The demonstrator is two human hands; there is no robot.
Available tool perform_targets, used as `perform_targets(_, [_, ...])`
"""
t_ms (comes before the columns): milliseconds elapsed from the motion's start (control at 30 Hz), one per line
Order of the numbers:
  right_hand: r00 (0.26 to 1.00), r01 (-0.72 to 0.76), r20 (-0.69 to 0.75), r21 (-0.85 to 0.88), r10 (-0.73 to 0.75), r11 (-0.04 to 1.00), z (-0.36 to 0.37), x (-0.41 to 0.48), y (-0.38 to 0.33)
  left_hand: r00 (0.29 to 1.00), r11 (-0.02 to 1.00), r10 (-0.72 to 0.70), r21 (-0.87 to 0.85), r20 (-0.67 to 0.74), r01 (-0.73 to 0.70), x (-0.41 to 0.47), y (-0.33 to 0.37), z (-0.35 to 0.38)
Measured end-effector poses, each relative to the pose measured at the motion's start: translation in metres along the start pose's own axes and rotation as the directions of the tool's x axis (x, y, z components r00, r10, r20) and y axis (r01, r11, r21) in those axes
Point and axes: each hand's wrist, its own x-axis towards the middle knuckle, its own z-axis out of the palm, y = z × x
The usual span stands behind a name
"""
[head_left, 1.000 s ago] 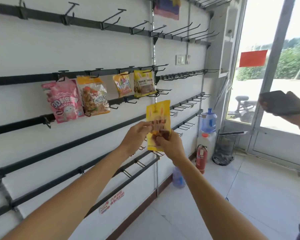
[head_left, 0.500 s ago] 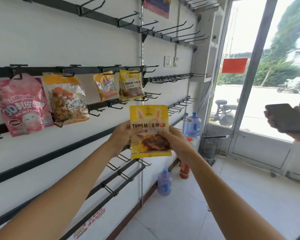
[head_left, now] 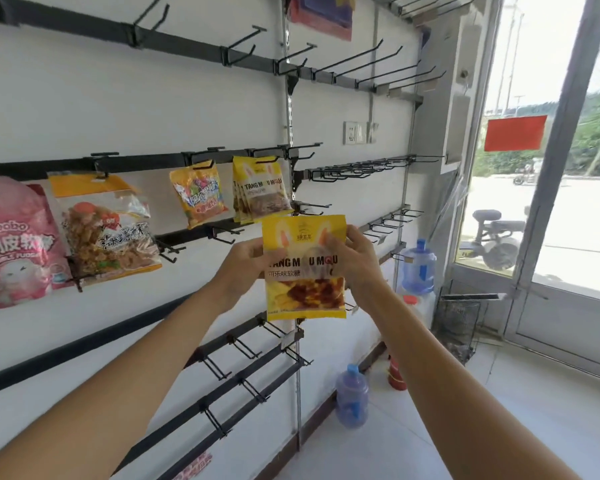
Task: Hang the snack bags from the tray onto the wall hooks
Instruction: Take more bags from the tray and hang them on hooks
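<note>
Near: left hand [head_left: 246,263] and right hand [head_left: 355,261], fingers [head_left: 336,242] pinching the side edges of the yellow snack bag [head_left: 303,271] | Bag: in the air before the wall, upright, long axis vertical, print facing the wearer, top edge up, likely for lining up | Far: matching bags [head_left: 260,192] hang on a hook [head_left: 284,148] just above.

- A white wall [head_left: 84,109] carried black rails [head_left: 153,161] fitted with wire hooks [head_left: 354,169].
- From the middle rail's hooks hung, left to right, a pink bag [head_left: 14,244], a clear bag [head_left: 104,233] with an orange top, a small orange bag [head_left: 198,194] and a bunch of yellow bags [head_left: 262,194].
- On the tiled floor [head_left: 516,427] by the wall stood a blue water jug [head_left: 352,398], a red canister [head_left: 395,377] and a wire basket [head_left: 459,327].
</note>
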Motion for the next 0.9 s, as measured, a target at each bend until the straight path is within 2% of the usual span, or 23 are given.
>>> perform_targets(167, [0.999, -0.007, 0.052, -0.033, 0.009, 0.999, -0.025, 0.041, 0.0, 0.997, 0.998, -0.016, 0.055, -0.081, 0.02, 0.033, 0.007, 0.023])
perform_targets(367, [0.99, 0.011, 0.141, 0.008, -0.012, 1.0, -0.041, 0.082, -0.002, 0.994, 0.99, 0.012, 0.139, -0.106, 0.003, 0.058, 0.018, 0.037])
perform_targets(500, [0.983, -0.006, 0.186, 0.037, -0.001, 0.999, -0.044, 0.105, 0.007, 0.995, 0.981, -0.02, 0.189, -0.103, 0.039, 0.073, 0.027, 0.035])
perform_targets(667, [0.968, 0.006, 0.249, 0.077, -0.025, 0.997, -0.037, 0.135, 0.014, 0.983, 0.972, 0.082, 0.23, -0.166, -0.043, 0.099, 0.036, 0.023])
perform_targets(833, [0.961, 0.027, 0.275, 0.002, -0.026, 1.0, -0.022, 0.172, 0.021, 0.98, 0.941, 0.071, 0.338, -0.188, -0.003, 0.134, 0.038, 0.004])
perform_targets(900, [0.958, 0.048, 0.284, -0.011, -0.043, 0.999, -0.014, 0.191, 0.021, 0.967, 0.926, 0.119, 0.377, -0.225, -0.026, 0.147, 0.04, -0.001])
